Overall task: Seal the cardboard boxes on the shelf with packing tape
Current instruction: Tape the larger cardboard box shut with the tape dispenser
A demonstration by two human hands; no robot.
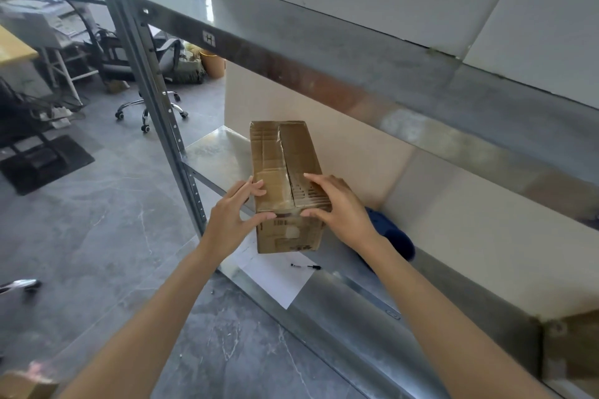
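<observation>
Worn brown cardboard box (285,172) on metal shelf (214,152).
Lying lengthwise, long axis toward 12 o'clock; top flaps folded down, meeting along a centre seam; barcode label on near end face at 6 o'clock.

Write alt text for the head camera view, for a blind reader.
A left hand and a right hand grip the near end of a cardboard box on a metal shelf, its top flaps folded down. A pen lies on a sheet of paper in front of it.
</observation>
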